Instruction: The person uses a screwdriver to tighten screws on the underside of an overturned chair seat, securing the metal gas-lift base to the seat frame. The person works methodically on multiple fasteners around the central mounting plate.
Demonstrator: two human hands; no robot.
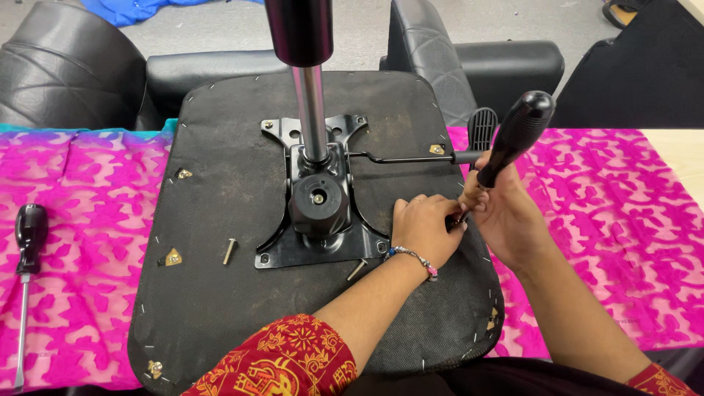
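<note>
Pink patterned cloth [88, 205] under upturned chair seat [220, 308] — grey floor [220, 29] beyond.

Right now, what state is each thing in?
Chair seat: upside down on the pink cloth.
Mounting plate: lying on the seat.
Loose bolt: lying flat on the seat.
Black-handled screwdriver: tilted, held by right hand.
Left hand: fingers pinched at its tip.
Spare screwdriver: lying untouched.

Matt black rough fabric chair-seat underside [220, 308]; at its centre a glossy black metal mounting plate [323, 246] and shiny chrome metal column [312, 110]. At nine o'clock, pink patterned cloth [81, 242].
</note>
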